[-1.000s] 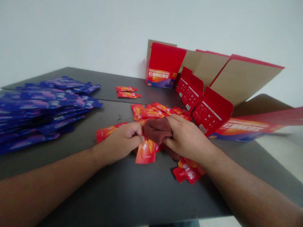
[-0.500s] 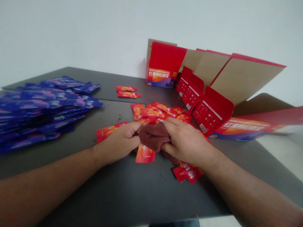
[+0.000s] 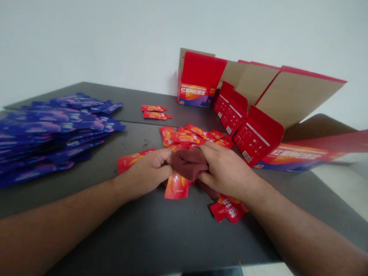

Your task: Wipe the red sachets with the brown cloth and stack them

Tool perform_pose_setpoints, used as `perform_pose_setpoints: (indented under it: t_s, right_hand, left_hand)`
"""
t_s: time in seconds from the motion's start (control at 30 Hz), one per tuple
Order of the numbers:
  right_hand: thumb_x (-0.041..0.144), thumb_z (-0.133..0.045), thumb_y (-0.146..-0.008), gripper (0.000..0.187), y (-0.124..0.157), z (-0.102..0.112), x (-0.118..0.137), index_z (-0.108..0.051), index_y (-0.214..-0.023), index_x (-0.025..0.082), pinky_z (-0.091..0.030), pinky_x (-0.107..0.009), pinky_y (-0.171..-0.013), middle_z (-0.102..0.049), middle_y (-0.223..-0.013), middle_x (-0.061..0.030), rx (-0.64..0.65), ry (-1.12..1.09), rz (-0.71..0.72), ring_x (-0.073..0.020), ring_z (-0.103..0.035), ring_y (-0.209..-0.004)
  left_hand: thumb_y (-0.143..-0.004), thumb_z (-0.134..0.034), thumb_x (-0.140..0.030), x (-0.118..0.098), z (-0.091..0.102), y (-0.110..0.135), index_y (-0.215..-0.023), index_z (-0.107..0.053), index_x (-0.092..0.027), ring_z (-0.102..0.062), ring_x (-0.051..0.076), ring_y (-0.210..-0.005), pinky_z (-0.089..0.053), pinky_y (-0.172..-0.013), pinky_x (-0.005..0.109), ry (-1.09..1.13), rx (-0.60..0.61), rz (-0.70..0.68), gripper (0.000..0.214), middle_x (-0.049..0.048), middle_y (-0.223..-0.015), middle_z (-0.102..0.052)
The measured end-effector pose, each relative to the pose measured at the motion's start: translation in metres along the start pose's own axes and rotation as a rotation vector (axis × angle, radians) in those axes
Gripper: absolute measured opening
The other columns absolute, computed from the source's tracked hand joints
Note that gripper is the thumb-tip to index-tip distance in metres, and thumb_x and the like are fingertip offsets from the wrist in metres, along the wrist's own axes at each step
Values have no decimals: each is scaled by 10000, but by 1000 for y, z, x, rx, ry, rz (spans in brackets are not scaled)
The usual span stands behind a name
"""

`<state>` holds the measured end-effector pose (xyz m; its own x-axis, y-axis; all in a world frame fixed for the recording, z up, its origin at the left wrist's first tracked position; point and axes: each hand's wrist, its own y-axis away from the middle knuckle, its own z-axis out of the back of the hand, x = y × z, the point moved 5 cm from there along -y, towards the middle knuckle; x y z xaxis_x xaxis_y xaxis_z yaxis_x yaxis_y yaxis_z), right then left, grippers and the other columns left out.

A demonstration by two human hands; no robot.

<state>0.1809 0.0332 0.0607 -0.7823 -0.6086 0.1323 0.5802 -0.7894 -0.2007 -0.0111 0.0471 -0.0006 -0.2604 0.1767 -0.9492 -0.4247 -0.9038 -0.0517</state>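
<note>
A dark red-brown cloth (image 3: 189,163) is bunched up between my hands, above a pile of red and orange sachets (image 3: 186,137). My right hand (image 3: 230,170) is closed around the cloth from the right. My left hand (image 3: 145,174) is closed and touches the cloth's left edge; what its fingers pinch is hidden. Just below the cloth, one red sachet (image 3: 176,187) sticks out towards me. Another red sachet (image 3: 129,160) lies partly behind my left hand. Under my right wrist are more red sachets (image 3: 230,210).
A big heap of blue sachets (image 3: 60,130) covers the table's left side. Two red sachets (image 3: 156,112) lie apart at the back. Open red cartons (image 3: 198,94) stand at the back and right, flaps raised, before a white wall. The dark table (image 3: 138,237) has its front edge near me.
The cloth and both hands have shifted very slightly to the right. The grips look the same, and the sachets and cartons stay in place.
</note>
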Motion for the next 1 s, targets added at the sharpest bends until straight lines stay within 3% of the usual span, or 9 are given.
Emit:
perform_pose_setpoints:
  t_s: [0.1, 0.23, 0.4, 0.57, 0.7, 0.87, 1.0]
  right_hand:
    - [190, -657, -866, 122, 0, -1, 2, -609, -977, 213, -488, -348, -805, -669, -977, -54, 24, -20, 36, -227, -641, -918]
    - [172, -646, -854, 150, 0, 1, -2, -611, -996, 207, -495, -360, -825, -669, -988, -62, -18, -2, -21, -231, -633, -915]
    - [184, -666, -873, 122, 1, -1, 3, -619, -982, 211, -491, -341, -806, -677, -988, -56, 16, -23, 44, -222, -640, -921]
    - [171, -657, -859, 143, 0, 1, 0, -619, -994, 200, -498, -362, -826, -673, -982, -63, -16, 0, -3, -230, -635, -913]
    - [184, -668, -879, 122, 1, -1, 3, -634, -995, 201, -493, -351, -804, -691, -999, -62, 28, -37, 54, -225, -646, -919]
    - [169, -668, -856, 155, 0, 1, -1, -634, -1006, 191, -507, -369, -839, -699, -1016, -77, 3, -19, 2, -236, -647, -935]
    - [188, -677, -880, 122, 0, -1, 2, -639, -995, 204, -499, -348, -814, -696, -1003, -65, 20, -23, 53, -226, -650, -931]
  left_hand:
    - [-959, -630, -242, -2, -2, 0, -975, -731, -205, -697, 193, -935, -548, -854, 317, 5, 42, -27, 109, 17, -1014, -787]
    - [-938, -622, -245, 2, 2, 0, -869, -696, -200, -603, 159, -726, -480, -677, 285, -43, -32, 6, 111, -3, -830, -722]
    - [-959, -639, -261, -2, -1, 0, -1006, -753, -209, -701, 198, -931, -558, -850, 314, -1, 34, -44, 134, 19, -1013, -794]
    - [-939, -631, -242, 1, 2, 0, -902, -731, -193, -627, 164, -750, -497, -685, 281, -41, -23, -5, 117, 10, -867, -757]
    - [-941, -641, -228, -2, -1, 0, -991, -761, -209, -692, 186, -877, -561, -828, 314, -6, 27, -47, 132, 17, -995, -799]
    - [-938, -655, -254, 1, 1, -1, -887, -727, -202, -629, 163, -747, -510, -685, 282, -16, -26, -3, 103, 4, -858, -750]
    - [-941, -647, -241, 0, -1, 0, -980, -758, -210, -679, 178, -857, -550, -796, 302, -10, 28, -25, 122, 12, -966, -784]
